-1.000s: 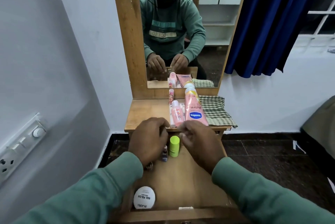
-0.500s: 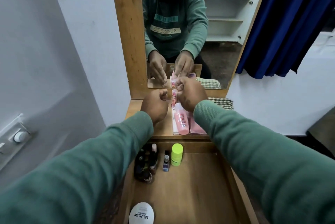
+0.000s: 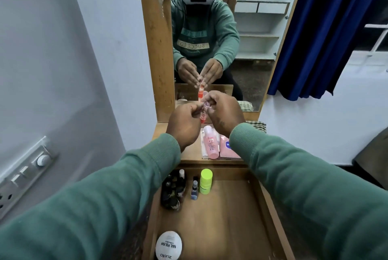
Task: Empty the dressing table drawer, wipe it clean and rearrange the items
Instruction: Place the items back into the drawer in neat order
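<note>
I hold the small red clear-capped tube (image 3: 202, 120) over the wooden surface's (image 3: 192, 152) back edge, fingers of my left hand (image 3: 184, 127) and right hand (image 3: 223, 113) pinching it, likely to stand it there; the lime-green plastic bottle (image 3: 206, 182) waits along the open wooden drawer's (image 3: 226, 217) back edge.

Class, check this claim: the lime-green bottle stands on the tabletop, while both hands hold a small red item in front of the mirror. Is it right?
Not quite. The head view shows the lime-green bottle standing in the open drawer, not on the tabletop. The rest is right: the left hand and right hand hold the small red item in front of the mirror.
</note>
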### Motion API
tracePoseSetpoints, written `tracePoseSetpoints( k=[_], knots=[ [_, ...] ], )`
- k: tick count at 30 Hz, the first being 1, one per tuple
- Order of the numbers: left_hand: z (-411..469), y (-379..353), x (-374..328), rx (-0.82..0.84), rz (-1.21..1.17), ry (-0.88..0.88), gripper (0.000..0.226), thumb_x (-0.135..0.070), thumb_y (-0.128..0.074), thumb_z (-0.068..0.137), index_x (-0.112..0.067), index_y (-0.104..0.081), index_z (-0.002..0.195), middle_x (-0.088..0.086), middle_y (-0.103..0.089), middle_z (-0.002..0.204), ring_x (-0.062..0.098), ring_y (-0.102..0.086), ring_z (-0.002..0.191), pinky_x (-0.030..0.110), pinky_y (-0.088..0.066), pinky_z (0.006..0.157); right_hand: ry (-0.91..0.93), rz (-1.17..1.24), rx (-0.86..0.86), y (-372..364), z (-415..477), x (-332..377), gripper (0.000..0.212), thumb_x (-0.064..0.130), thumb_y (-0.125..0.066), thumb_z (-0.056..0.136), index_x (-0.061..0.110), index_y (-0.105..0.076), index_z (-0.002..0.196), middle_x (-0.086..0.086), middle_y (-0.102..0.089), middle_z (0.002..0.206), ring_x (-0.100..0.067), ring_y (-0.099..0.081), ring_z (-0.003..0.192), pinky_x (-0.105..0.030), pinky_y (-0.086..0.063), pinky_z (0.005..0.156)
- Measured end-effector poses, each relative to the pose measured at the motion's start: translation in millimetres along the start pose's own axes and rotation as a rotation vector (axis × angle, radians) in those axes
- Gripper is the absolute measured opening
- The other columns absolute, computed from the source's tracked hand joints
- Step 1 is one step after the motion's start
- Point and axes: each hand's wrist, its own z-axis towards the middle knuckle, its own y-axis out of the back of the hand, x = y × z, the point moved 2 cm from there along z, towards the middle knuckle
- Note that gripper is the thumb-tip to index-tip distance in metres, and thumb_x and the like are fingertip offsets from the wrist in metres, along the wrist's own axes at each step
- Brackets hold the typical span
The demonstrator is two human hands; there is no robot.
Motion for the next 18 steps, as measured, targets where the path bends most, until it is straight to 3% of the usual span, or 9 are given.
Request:
tracePoseSetpoints(
  k=[6,10,12,15,18],
  knots=[
    [-54,6,-7,0.033,-0.09,0.053,0.051,0.013,-0.052,0.094,-0.019,-0.074,0.127,-0.012,-0.077,0.113,0.003,-0.071,0.109,0.036,-0.057,0.104,0.082,0.017,0.019,24,-60,16,0.017,0.011,-0.065,0.091,0.026,-0.068,0.096,0.009,-0.069,0.087,-0.008,-0.064,0.079,-0.036,-0.057,0.072],
    [-94,1,15,0.051,-0.151,0.123,0.051,0.015,-0.055,0.092,-0.017,-0.075,0.127,-0.011,-0.079,0.114,0.003,-0.073,0.109,0.038,-0.057,0.104,0.046,0.043,0.108,25,-105,13,0.018,0.011,-0.067,0.093,0.025,-0.072,0.104,0.01,-0.071,0.092,-0.006,-0.065,0.083,-0.025,-0.055,0.072],
    [-111,-4,27,0.065,-0.206,0.162,0.048,0.016,-0.057,0.093,-0.017,-0.077,0.121,-0.008,-0.08,0.111,0.004,-0.074,0.105,0.032,-0.058,0.099,0.02,0.062,0.146,22,-126,8,0.021,0.009,-0.066,0.093,0.025,-0.071,0.105,0.011,-0.071,0.093,-0.004,-0.064,0.084,-0.019,-0.051,0.072],
    [-136,-13,41,0.119,-0.264,0.212,0.048,0.02,-0.053,0.094,-0.013,-0.075,0.122,-0.006,-0.081,0.107,0.003,-0.074,0.1,0.016,-0.057,0.082,0.005,0.06,0.194,11,-153,-5,0.02,0.012,-0.064,0.094,0.029,-0.065,0.104,0.011,-0.069,0.096,-0.008,-0.063,0.089,-0.025,-0.054,0.077],
    [-150,-24,66,0.156,-0.204,0.228,0.058,0.023,-0.052,0.092,-0.023,-0.074,0.12,-0.005,-0.08,0.112,0.01,-0.073,0.112,0.023,-0.056,0.088,-0.003,0.03,0.24,-6,-174,-25,0.019,0.017,-0.063,0.095,0.034,-0.057,0.098,0.013,-0.066,0.093,-0.006,-0.062,0.087,-0.033,-0.058,0.075]
  ],
)
